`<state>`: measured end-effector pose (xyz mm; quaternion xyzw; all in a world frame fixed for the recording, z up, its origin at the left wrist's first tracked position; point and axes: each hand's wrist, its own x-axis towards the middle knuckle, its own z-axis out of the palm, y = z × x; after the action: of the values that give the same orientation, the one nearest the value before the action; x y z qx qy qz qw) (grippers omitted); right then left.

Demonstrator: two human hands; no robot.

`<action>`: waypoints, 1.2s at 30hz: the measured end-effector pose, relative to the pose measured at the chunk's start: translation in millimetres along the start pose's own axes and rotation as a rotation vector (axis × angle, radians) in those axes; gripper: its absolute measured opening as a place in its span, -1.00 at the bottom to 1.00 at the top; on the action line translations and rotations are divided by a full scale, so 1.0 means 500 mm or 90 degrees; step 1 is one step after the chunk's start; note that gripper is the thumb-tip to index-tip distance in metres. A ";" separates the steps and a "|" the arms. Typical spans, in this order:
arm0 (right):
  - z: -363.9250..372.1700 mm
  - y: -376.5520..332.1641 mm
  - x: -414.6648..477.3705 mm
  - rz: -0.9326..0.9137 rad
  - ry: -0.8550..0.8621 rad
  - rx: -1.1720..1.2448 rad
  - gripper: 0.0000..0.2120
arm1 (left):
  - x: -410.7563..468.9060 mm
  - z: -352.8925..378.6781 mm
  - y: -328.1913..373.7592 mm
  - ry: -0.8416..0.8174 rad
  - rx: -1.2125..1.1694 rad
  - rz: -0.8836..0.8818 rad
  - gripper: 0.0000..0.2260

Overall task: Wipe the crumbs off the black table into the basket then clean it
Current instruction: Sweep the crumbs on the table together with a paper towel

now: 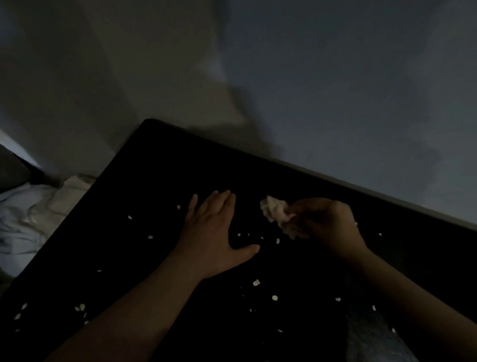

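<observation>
The black table (155,170) fills the lower half of the dim view, strewn with several small white crumbs (275,297). My left hand (216,234) lies flat on the tabletop, palm down, fingers together and thumb spread toward the right. My right hand (327,225) hovers just to its right, closed on a crumpled white tissue (276,210) that sticks out toward the left hand. Crumbs lie between the two hands and nearer to me. No basket is visible.
A grey wall runs along the table's far edge. White crumpled bedding or cloth (12,218) lies to the left, below the table's left edge. A shiny greyish patch (373,348) shows at the bottom, near my right forearm.
</observation>
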<state>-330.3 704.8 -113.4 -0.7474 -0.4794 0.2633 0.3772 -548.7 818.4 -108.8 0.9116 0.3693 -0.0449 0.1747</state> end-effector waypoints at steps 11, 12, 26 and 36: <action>-0.112 0.039 0.079 0.090 0.213 -0.028 -0.87 | -0.001 0.022 0.026 0.038 0.014 -0.042 0.08; -0.100 0.043 0.070 0.096 0.209 0.000 -0.88 | -0.002 0.021 0.028 0.038 0.017 -0.044 0.08; -0.091 0.048 -0.086 0.039 0.218 0.149 -0.86 | -0.002 0.015 0.033 -0.004 0.048 -0.045 0.17; -0.116 0.103 -0.106 0.106 0.297 0.031 -0.90 | -0.003 0.016 0.038 -0.006 0.059 -0.051 0.19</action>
<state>-280.9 625.0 -120.2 -0.8158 -0.3096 0.1254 0.4722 -536.4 801.9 -110.4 0.9030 0.4021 -0.0732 0.1324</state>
